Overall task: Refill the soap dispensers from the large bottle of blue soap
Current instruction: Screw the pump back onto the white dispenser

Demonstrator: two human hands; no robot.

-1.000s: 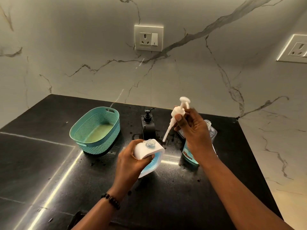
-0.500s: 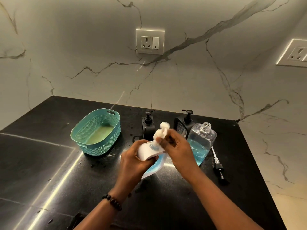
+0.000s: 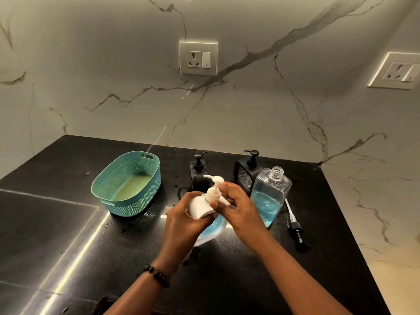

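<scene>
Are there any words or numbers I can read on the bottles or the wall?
None can be read.
White soap dispenser: no print shows.
Clear bottle of blue soap: no label shows.
Two black dispensers: no text shows.
Wall socket: a faint line under the holes, too small to read.

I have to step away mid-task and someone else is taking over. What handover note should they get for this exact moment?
Left hand grips the white-topped dispenser of blue soap, tilted above the black counter.
Right hand holds its white pump, seated in the neck; tightness cannot be told.
Clear square bottle, part full of blue soap, stands uncapped to the right; its black pump lies beside it on the counter.
Two black dispensers stand behind, pumps on; fill levels unseen.
Left: finish the white pump, cap the clear bottle.
</scene>
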